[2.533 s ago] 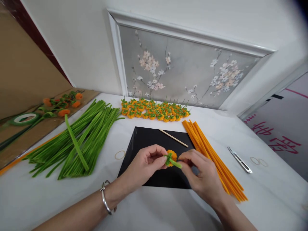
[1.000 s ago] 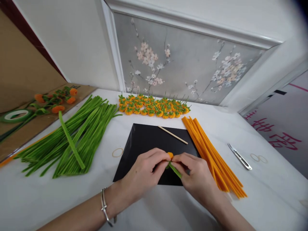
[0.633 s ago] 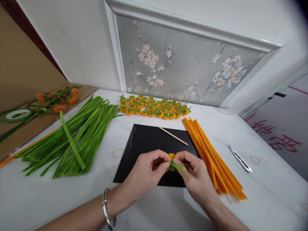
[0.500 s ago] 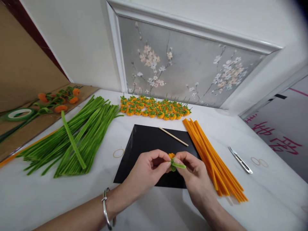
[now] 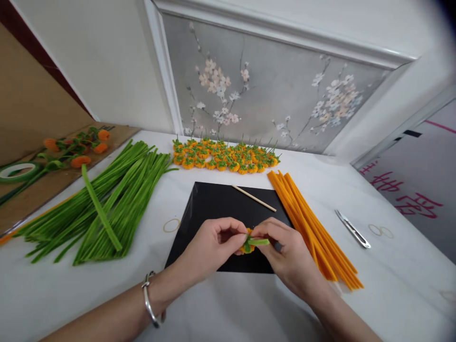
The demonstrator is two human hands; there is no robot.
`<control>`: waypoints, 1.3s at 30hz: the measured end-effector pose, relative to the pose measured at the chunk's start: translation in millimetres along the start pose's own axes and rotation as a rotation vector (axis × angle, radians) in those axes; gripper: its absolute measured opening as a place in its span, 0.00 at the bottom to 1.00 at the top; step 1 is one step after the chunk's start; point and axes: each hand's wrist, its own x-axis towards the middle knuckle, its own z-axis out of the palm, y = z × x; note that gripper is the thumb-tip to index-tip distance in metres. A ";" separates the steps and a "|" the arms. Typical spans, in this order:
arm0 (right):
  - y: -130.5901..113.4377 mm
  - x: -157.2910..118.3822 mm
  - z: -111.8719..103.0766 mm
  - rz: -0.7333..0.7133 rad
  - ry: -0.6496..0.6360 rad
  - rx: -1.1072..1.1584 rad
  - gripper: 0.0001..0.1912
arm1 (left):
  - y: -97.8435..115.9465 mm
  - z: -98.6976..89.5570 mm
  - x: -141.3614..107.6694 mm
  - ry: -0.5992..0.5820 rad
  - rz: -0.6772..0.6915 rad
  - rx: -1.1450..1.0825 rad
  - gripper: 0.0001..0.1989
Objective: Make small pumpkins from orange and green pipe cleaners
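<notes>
Over the front of a black mat (image 5: 213, 204), both hands meet at a small orange and green pipe-cleaner piece (image 5: 246, 247). My left hand (image 5: 213, 242) pinches its left side between thumb and forefinger. From the right, my right hand (image 5: 288, 249) pinches it too, and a short green end points right beneath the fingers. The fingertips hide part of the piece. A thin wooden stick (image 5: 254, 198) lies on the mat behind the hands.
Green pipe cleaners (image 5: 107, 209) lie left, orange ones (image 5: 313, 228) right. Several small orange pieces with green tops (image 5: 224, 156) stand at the back. Thread snips (image 5: 352, 229) and rubber bands (image 5: 380, 231) are far right. Green tape (image 5: 19, 172) rests on cardboard at left.
The view has shifted slightly. My right fingers have moved to the top of the piece, and more of its orange part shows below them.
</notes>
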 end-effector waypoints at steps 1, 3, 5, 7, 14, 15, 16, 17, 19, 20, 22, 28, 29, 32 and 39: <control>-0.8 -0.6 0.6 -0.029 -0.005 -0.060 0.09 | 0.3 0.4 0.1 -0.002 0.011 0.031 0.04; -1.5 -1.6 1.8 -0.095 0.002 -0.177 0.10 | 0.0 -0.1 0.0 -0.009 0.005 0.050 0.04; -1.5 -2.0 2.1 -0.210 0.005 -0.278 0.11 | -0.9 -1.9 -0.1 -0.037 -0.044 -0.013 0.04; -1.3 -1.5 0.7 -0.352 0.000 -0.356 0.13 | -1.2 -4.3 -0.2 -0.076 -0.131 -0.146 0.05; -4.1 0.3 -17.1 -0.799 -0.071 -0.701 0.11 | 5.2 -7.5 -3.7 -0.151 -0.321 -0.436 0.07; -3.9 0.1 -19.6 -0.843 -0.061 -0.725 0.09 | 6.5 -7.2 -4.6 -0.154 -0.330 -0.443 0.07; -3.3 -0.1 -21.5 -0.871 -0.046 -0.738 0.08 | 7.6 -6.9 -5.6 -0.154 -0.324 -0.433 0.07; -2.4 -0.1 -22.8 -0.885 -0.031 -0.737 0.08 | 8.6 -6.7 -6.5 -0.153 -0.296 -0.398 0.07; 0.1 0.3 -23.2 -0.866 0.021 -0.662 0.08 | 10.0 -7.0 -8.1 -0.116 -0.142 -0.231 0.05; 1.3 0.7 -22.3 -0.819 0.075 -0.580 0.09 | 10.3 -7.5 -8.7 -0.079 -0.022 -0.109 0.04; 2.6 1.4 -19.0 -0.623 0.201 -0.357 0.09 | 9.8 -9.3 -9.5 -0.007 0.251 0.147 0.04; -5.7 -0.9 -7.7 0.043 0.028 0.189 0.06 | 1.1 -12.8 -9.6 0.072 0.745 0.558 0.07; -7.5 -1.3 -6.7 0.073 0.001 0.183 0.07 | -0.2 -12.3 -9.6 0.075 0.769 0.587 0.08; -11.5 -1.4 -5.3 0.060 -0.007 0.062 0.06 | -1.9 -9.5 -9.6 0.052 0.777 0.615 0.08; -9.6 -0.2 -8.8 -0.154 -0.027 -0.030 0.08 | 2.0 -5.8 -6.3 -0.027 0.293 0.329 0.05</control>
